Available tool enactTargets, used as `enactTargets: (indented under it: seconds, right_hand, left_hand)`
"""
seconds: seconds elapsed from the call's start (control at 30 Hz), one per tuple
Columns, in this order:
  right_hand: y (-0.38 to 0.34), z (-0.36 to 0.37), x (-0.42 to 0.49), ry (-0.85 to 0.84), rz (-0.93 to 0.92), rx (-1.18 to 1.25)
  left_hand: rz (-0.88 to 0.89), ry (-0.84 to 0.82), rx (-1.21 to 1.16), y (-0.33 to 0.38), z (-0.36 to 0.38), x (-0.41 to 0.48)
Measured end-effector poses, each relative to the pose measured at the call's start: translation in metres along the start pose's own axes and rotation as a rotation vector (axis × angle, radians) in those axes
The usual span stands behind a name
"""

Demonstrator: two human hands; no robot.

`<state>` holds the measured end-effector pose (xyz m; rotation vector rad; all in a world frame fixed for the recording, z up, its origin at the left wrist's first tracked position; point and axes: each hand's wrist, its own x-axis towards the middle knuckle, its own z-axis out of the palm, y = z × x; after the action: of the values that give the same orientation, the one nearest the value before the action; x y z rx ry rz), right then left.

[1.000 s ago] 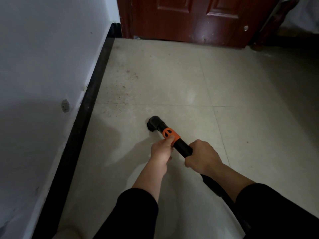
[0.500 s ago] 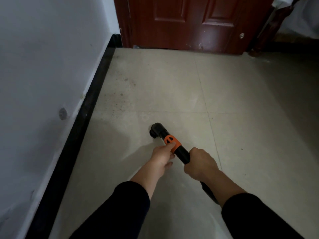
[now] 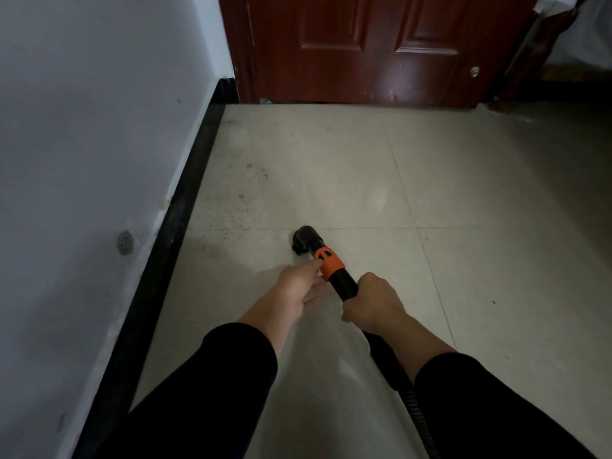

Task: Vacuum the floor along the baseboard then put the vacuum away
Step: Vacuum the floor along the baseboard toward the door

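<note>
My right hand [image 3: 371, 303] is wrapped round the black wand [image 3: 346, 286] of the vacuum, just behind its orange collar [image 3: 329, 265]. My left hand [image 3: 294, 288] lies loose with its fingers fairly straight, one tip touching the collar's side and nothing curled round it. The wand's long axis runs away from me and slightly left, ending in the nozzle [image 3: 304, 241], which sits down on the tiled floor [image 3: 463, 260]. The black baseboard [image 3: 185, 233] lies to the nozzle's left, well apart from it, and runs on toward the red door [image 3: 364, 44]. Brown specks [image 3: 238, 193] dot the floor ahead and left, between nozzle and baseboard. I judge the coming move is a push forward and leftward; the left hand is nearer that edge, but the right one carries the wand. The ribbed hose [image 3: 412, 400] trails back beside my right sleeve.
</note>
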<state>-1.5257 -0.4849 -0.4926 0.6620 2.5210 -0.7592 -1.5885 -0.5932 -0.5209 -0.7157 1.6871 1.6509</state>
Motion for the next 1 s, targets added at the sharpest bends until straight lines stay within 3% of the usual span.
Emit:
enactTargets:
  seconds: [0.53, 1.0]
  right_hand:
    - [-0.013, 0.022, 0.037, 0.05, -0.046, -0.019]
    - [-0.027, 0.03, 0.032, -0.052, -0.167, -0.043]
  left_hand:
    - [-0.006, -0.083, -0.145, 0.012, -0.016, 0.036]
    - [-0.001, -0.033, -0.244, 0.007, -0.042, 0.027]
